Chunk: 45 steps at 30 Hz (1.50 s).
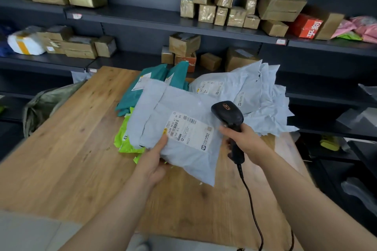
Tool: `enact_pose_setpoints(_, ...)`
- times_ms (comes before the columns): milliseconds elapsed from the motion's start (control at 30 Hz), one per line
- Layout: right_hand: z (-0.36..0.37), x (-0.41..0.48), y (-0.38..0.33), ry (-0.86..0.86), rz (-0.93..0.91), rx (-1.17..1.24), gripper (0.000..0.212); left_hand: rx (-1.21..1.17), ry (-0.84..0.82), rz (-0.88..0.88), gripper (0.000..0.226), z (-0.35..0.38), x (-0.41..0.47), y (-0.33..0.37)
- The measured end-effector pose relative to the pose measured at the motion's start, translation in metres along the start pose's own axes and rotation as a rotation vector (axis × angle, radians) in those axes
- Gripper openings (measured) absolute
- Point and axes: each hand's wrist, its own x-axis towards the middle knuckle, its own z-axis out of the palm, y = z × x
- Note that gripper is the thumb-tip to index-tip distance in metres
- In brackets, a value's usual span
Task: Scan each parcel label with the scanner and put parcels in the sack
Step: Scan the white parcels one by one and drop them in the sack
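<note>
My left hand (154, 160) grips the near left edge of a pale grey parcel (179, 106), lifted above the wooden table (67, 149), thumb beside its white label (188, 131), which faces up. My right hand (243, 140) holds a black corded scanner (228, 114), its head just right of the label and angled toward it. Under the parcel lie lime green parcels (124, 138) and teal parcels (140, 87). A heap of pale grey parcels (257, 96) sits to the right. The grey-green sack (40, 106) hangs open at the table's left edge.
Dark shelves (142, 18) behind the table carry many taped cardboard boxes (224, 10), a red box (308, 26) and pink bags (363, 28). The scanner's cable (252, 206) runs down across the table's near right. More dark shelving stands to the right.
</note>
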Motion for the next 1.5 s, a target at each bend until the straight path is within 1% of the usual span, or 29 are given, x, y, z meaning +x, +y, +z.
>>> enact_pose_setpoints(67, -0.004, -0.002, -0.008, -0.007, 0.004, -0.011, 0.026, -0.022, -0.042, 0.074, 0.033, 0.001, 0.0, 0.018)
enact_pose_setpoints(133, -0.002, -0.005, -0.018, 0.002, -0.028, 0.003, 0.02, 0.006, -0.049, 0.183, 0.032, 0.005, 0.003, 0.036)
enact_pose_setpoints(200, 0.004, -0.008, -0.027, -0.005, -0.08, 0.024, 0.01, 0.083, -0.035, 0.291, 0.034, 0.011, 0.01, 0.051)
enact_pose_setpoints(267, 0.012, -0.01, -0.034, -0.02, -0.145, -0.008, 0.009, 0.211, 0.022, 0.405, 0.034, 0.016, 0.016, 0.064)
enact_pose_setpoints(367, 0.027, -0.012, -0.042, -0.039, -0.226, -0.078, 0.019, 0.391, 0.065, 0.514, 0.035, 0.02, 0.022, 0.076)
enact_pose_setpoints(500, 0.042, -0.01, -0.045, -0.069, -0.264, -0.165, 0.032, 0.449, 0.045, 0.573, 0.034, 0.022, 0.026, 0.081)
enact_pose_setpoints(733, 0.047, -0.006, -0.032, -0.038, -0.218, -0.256, 0.033, 0.478, 0.083, 0.555, 0.036, 0.018, 0.037, 0.079)
enact_pose_setpoints(967, 0.042, -0.012, -0.03, -0.036, -0.155, -0.267, 0.031, 0.473, 0.106, 0.551, 0.028, 0.014, 0.041, 0.074)
enact_pose_setpoints(1267, 0.038, -0.013, -0.03, -0.026, -0.155, -0.286, 0.028, 0.478, 0.121, 0.571, 0.022, 0.015, 0.04, 0.072)
enact_pose_setpoints(1500, 0.037, -0.015, -0.035, -0.042, -0.167, -0.338, 0.026, 0.514, 0.104, 0.57, 0.029, 0.013, 0.038, 0.074)
